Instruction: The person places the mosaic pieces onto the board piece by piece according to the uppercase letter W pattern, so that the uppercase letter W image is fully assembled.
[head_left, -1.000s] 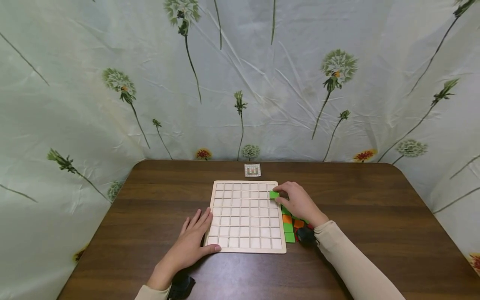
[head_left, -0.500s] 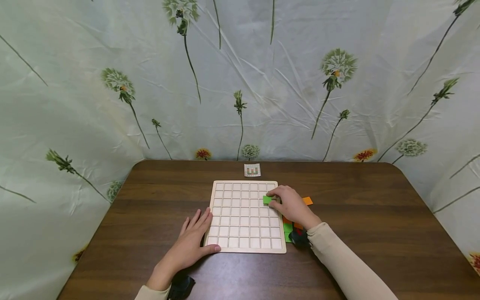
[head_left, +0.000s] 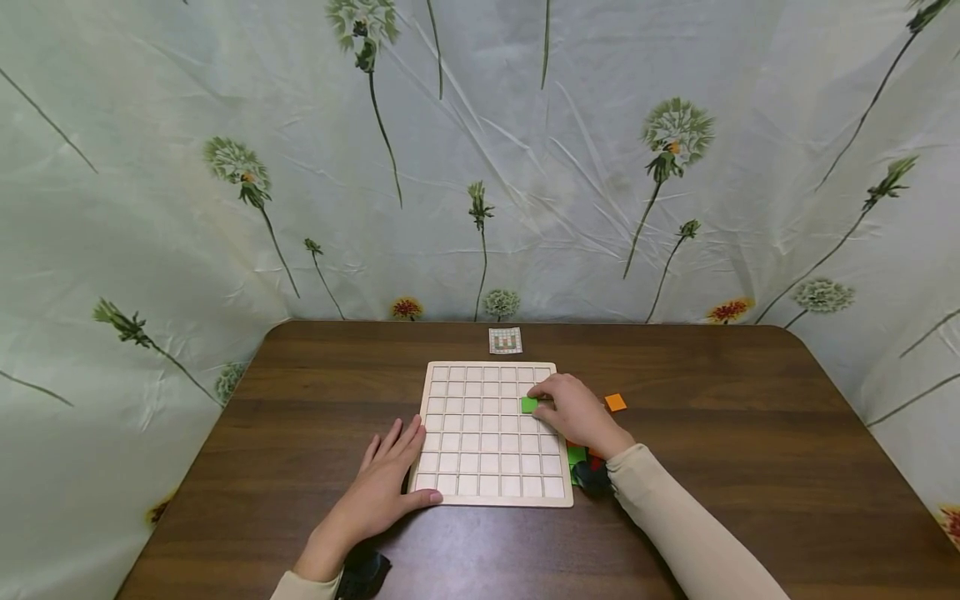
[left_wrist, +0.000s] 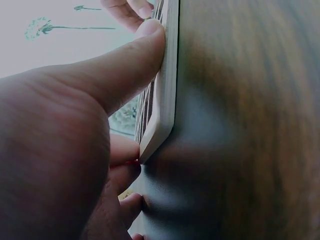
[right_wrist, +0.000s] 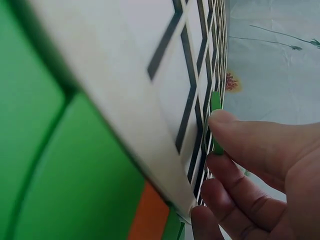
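A pale wooden grid board (head_left: 480,442) lies flat on the brown table. My left hand (head_left: 382,483) rests against its near-left corner, thumb on the front edge and straight fingers along the left side. In the left wrist view the thumb (left_wrist: 135,57) lies over the board's rim. My right hand (head_left: 581,412) pinches a green square tile (head_left: 529,405) between thumb and fingers, over the upper right part of the grid. The right wrist view shows that green tile (right_wrist: 216,122) on edge to the camera, at the grid surface.
Green, orange and red tiles lie along the board's right side, such as a green tile (head_left: 576,455), partly hidden by the right wrist. An orange tile (head_left: 616,402) lies apart to the right. A small pattern card (head_left: 505,341) sits behind the board, before a floral curtain (head_left: 480,167).
My right hand has moved left and slightly nearer with the green tile, from the board's right edge to further inside the grid. The orange tile at the right came into view. The left hand stays put.
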